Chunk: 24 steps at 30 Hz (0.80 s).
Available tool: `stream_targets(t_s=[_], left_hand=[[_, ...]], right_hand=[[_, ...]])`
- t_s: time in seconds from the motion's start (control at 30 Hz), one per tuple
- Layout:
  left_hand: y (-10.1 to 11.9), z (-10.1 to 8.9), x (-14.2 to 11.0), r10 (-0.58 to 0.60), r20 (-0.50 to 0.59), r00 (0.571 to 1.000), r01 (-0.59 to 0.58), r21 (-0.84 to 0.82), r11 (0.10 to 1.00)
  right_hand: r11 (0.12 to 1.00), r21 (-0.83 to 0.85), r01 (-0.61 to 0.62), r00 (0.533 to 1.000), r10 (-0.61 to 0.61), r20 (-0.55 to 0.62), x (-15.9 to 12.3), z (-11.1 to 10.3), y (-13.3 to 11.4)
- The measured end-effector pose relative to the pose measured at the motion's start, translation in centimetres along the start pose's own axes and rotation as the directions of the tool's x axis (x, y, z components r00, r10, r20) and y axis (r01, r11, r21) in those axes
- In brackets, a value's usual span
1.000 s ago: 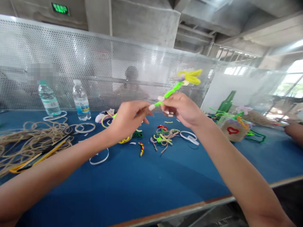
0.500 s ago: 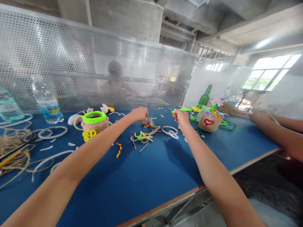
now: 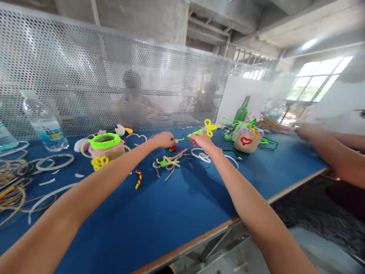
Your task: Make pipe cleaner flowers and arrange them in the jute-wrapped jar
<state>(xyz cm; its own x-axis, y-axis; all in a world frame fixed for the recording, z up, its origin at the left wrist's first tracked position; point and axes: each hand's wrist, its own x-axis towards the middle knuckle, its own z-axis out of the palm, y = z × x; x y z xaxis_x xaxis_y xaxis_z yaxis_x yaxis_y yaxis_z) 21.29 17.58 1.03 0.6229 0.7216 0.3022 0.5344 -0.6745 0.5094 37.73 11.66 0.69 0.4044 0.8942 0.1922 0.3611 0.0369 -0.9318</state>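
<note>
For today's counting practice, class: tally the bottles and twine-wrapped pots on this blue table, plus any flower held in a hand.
Water bottles: 2
Green glass bottle: 1
Twine-wrapped pots: 2
Yellow pipe-cleaner flower in the right hand: 1
Total: 6

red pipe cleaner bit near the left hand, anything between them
Nothing visible stands between them. The left hand is just up and to the side of the red pipe cleaner bit, which lies on the blue table.
</note>
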Motion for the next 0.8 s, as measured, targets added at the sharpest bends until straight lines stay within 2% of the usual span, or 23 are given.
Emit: stream_targets(t_s=[0.07, 0.13, 0.23, 0.33, 0.43, 0.53, 0.6, 0.7, 0.77, 0.8], left_hand=[[-0.1, 0.6, 0.1, -0.041, 0.16, 0.986, 0.026, 0.097, 0.995], [0.2, 1.3, 0.0, -0.07, 0.251, 0.966, 0.028, 0.17, 0.985], [1.0, 2.1, -0.1, -0.059, 0.265, 0.962, 0.003, 0.204, 0.979], [1.4, 2.0, 0.0, -0.043, 0.236, 0.971, -0.001, 0.187, 0.982], [1.2, 0.8, 0.5, -0.045, 0.136, 0.99, 0.032, 0.097, 0.995], [0.9, -1.4, 1.2, -0.079, -0.053, 0.995, 0.076, -0.069, 0.995], [0.7, -3.0, 1.4, -0.134, -0.181, 0.974, 0.1, -0.188, 0.977], [0.4, -5.1, 1.0, -0.214, -0.329, 0.92, 0.108, -0.312, 0.944], [0.2, -6.0, 0.3, -0.202, -0.435, 0.878, 0.052, -0.333, 0.942], [0.1, -6.3, -0.2, -0.154, -0.484, 0.861, -0.008, -0.316, 0.949]], right_hand=[[1.0, 0.012, -0.011, 1.0, 0.011, 0.003, 0.1, 0.0, 0.2], [0.999, 0.026, -0.028, 1.0, 0.028, 0.011, 0.3, 0.0, 0.4], [0.998, 0.051, -0.044, 0.999, 0.043, 0.016, 0.5, 0.1, 0.7], [0.995, 0.085, -0.045, 0.999, 0.045, 0.003, 0.5, 0.2, 0.7], [0.991, 0.126, -0.041, 0.999, 0.04, 0.01, 0.1, 0.2, 0.4], [0.986, 0.162, -0.027, 0.998, 0.019, 0.052, -0.6, 0.3, -0.2], [0.984, 0.179, -0.008, 0.997, -0.006, 0.073, -0.9, 0.4, -0.5], [0.983, 0.178, 0.03, 0.993, -0.051, 0.11, -1.3, 0.7, -0.9], [0.985, 0.165, 0.054, 0.989, -0.076, 0.13, -1.5, 1.0, -1.1], [0.984, 0.168, 0.064, 0.986, -0.088, 0.139, -1.6, 1.2, -1.2]])
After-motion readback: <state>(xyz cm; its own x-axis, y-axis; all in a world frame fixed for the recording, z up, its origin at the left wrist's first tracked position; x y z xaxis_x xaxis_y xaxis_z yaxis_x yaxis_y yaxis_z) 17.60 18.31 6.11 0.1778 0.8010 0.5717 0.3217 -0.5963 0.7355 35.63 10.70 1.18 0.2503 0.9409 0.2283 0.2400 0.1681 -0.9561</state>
